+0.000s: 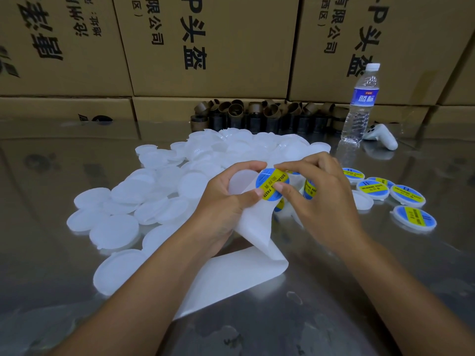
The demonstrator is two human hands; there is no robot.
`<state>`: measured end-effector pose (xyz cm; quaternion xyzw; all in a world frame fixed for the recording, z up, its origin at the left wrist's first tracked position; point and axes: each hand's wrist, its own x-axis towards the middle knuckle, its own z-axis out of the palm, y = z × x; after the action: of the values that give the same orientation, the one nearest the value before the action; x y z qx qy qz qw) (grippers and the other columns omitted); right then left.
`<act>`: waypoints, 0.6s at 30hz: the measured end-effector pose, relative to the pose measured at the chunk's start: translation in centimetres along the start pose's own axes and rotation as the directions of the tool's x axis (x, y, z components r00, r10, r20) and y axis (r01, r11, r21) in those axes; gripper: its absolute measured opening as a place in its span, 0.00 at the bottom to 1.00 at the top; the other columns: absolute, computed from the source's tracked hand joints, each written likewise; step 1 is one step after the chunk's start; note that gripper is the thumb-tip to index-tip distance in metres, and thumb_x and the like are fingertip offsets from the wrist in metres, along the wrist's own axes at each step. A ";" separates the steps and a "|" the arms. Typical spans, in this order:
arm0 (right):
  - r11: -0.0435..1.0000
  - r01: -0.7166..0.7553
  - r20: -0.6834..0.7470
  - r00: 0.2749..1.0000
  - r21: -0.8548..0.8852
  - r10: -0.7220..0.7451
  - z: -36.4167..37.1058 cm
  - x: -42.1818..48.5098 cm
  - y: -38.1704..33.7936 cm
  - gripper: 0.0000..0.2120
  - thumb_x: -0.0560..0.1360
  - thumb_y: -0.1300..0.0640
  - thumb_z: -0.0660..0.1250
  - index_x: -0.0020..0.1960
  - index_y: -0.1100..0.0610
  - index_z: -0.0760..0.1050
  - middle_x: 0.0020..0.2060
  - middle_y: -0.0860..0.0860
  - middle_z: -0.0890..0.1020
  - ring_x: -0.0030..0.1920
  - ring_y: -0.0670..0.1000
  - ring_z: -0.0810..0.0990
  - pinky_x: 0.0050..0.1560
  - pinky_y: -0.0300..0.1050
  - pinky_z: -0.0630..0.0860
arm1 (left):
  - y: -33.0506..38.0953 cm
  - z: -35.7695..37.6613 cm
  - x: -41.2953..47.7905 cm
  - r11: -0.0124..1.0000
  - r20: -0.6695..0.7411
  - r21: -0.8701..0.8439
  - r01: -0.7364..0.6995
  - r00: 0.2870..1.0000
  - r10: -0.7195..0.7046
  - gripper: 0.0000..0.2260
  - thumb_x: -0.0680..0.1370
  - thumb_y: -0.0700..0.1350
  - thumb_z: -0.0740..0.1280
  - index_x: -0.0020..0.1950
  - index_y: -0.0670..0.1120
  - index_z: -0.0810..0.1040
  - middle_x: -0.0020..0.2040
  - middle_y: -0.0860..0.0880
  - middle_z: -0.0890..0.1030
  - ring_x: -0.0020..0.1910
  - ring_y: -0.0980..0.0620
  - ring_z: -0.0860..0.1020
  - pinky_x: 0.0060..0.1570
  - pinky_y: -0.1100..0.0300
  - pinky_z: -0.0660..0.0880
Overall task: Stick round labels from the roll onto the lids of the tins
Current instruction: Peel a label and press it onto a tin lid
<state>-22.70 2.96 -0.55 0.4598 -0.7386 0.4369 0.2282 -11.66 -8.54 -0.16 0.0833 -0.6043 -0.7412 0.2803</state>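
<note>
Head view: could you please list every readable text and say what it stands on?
"SOLDERING PASTE": labelled lid
"PASTE", the rest partly covered: label
"头盔", "限公司": carton
"蓝标": bottle
Smaller print on the labels: too small to read.

Shiny metal tabletop (347, 291) gives passage near left and right; heaped white round plastic lids (154, 191) crowd the middle, a clear plastic bottle (359, 109) far right.

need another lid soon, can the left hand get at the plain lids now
Likely yes once freed: the plain lids lie right beside the left hand with nothing between, but it now grips the backing paper while the right hand pinches the label.
</note>
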 end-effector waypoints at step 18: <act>0.988 0.018 0.066 0.997 0.155 -0.028 0.0 -0.3 -1.1 0.05 0.70 0.62 0.68 0.45 0.55 0.76 0.43 0.48 0.78 0.46 0.46 0.74 0.47 0.43 0.71 | 0.2 -0.5 0.4 0.963 0.079 -0.227 0.146 0.988 -0.131 0.20 0.77 0.30 0.60 0.55 0.54 0.81 0.55 0.41 0.83 0.47 0.42 0.83 0.47 0.50 0.81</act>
<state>-21.61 2.87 -0.26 0.4994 -0.7045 0.4742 0.1715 -11.72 -9.18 0.04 0.0687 -0.5149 -0.8266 0.2165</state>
